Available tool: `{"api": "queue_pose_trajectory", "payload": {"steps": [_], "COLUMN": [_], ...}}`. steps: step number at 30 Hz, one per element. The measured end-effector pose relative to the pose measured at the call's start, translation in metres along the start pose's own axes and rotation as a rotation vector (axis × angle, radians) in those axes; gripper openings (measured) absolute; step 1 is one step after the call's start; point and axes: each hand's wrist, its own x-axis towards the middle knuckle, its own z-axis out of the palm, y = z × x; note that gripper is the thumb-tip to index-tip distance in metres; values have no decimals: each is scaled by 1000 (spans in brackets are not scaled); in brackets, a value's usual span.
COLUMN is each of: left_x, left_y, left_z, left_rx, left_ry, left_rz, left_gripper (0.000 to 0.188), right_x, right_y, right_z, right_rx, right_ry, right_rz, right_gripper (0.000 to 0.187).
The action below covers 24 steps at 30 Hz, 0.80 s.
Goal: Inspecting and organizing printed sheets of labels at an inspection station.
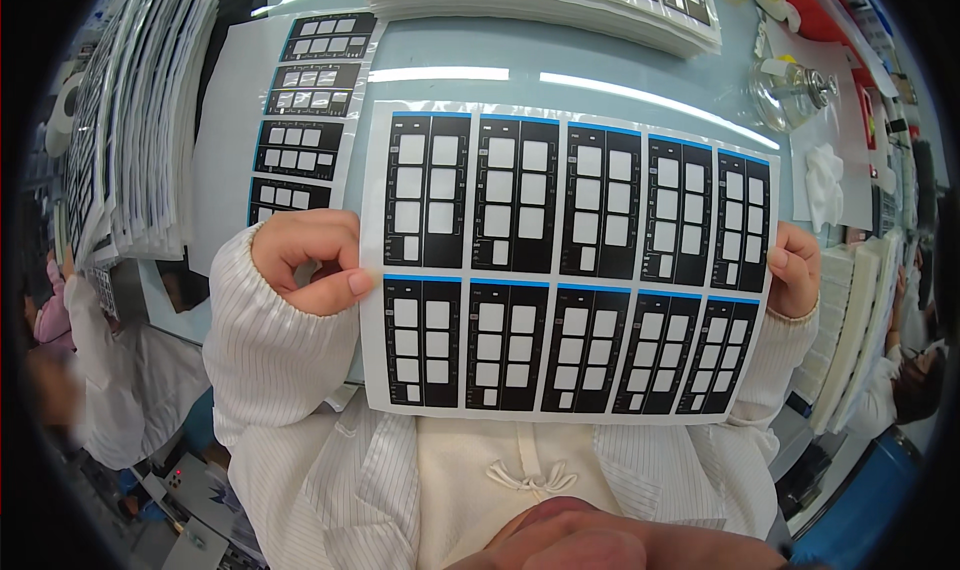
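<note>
Between my two hands a label sheet (470, 195) is held up, white with two rows of black panels that have blue top strips and pale square windows. My left hand (312, 260) pinches its left edge between thumb and fingers. At the right edge, my right hand (795, 268) grips the sheet with the thumb in front; its other fingers are mostly hidden behind. Beneath and to the left, a similar printed sheet (305, 95) lies on the glass-topped table (450, 50).
A thick stack of sheets (540, 10) sits at the far edge. Piled sheets (150, 120) stand at the left. At the far right are a glass bottle (790, 90) with a metal top and a crumpled white tissue (825, 185). Other people work at both sides.
</note>
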Motion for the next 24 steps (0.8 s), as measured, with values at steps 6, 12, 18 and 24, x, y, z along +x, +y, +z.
{"api": "queue_pose_trajectory", "payload": {"steps": [6,12,18,24], "left_x": [-8,2,1,0], "left_y": [9,-8,-6,-6], "left_z": [-2,4,2,3], "left_rx": [32,-5,11,-42], "left_ry": [35,25,-18,5], "left_rz": [-24,1,1,10], "left_gripper": [24,25,22,20], "right_x": [2,-2,-1,-2], "right_y": [0,2,2,3], "right_z": [2,-1,-4,-2], "right_rx": [23,-34,-11,-30], "right_ry": [10,48,15,42], "right_rz": [17,22,19,-20], "right_gripper": [21,21,20,21]}}
